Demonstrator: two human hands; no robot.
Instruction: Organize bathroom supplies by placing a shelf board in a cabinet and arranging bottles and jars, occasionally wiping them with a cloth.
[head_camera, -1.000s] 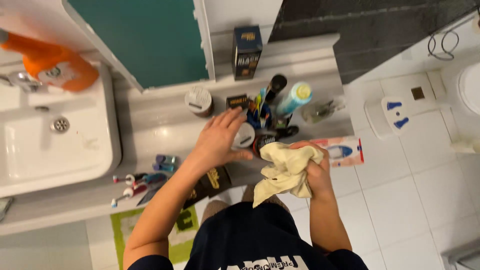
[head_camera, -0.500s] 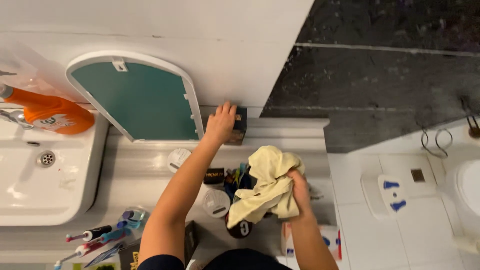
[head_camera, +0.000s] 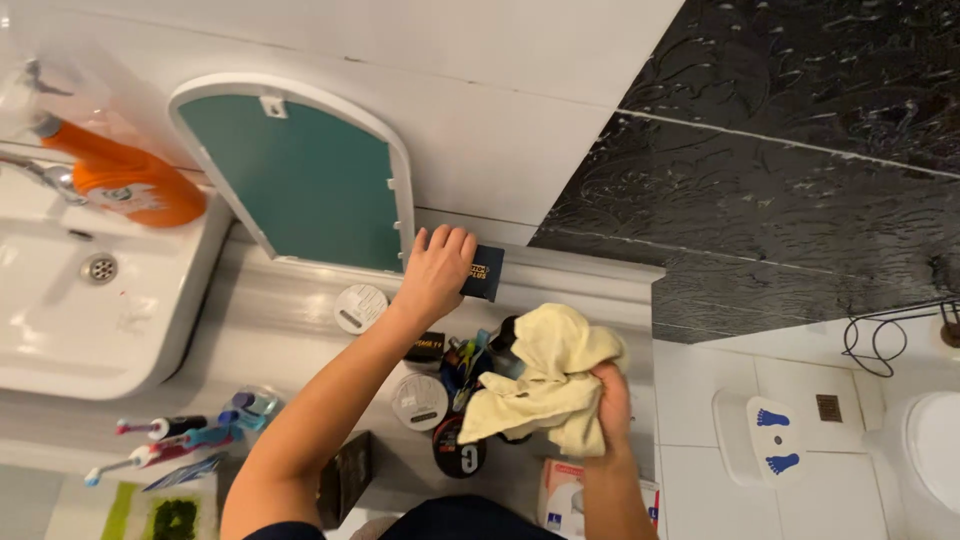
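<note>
Box half hidden under left hand.

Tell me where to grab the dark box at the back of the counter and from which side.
Grip the dark box across its two narrow side edges, near the top, coming from above and the front. It stands upright against the wall beside the mirror, so the back is blocked. The left hand already covers its left part, leaving the right edge free.
</note>
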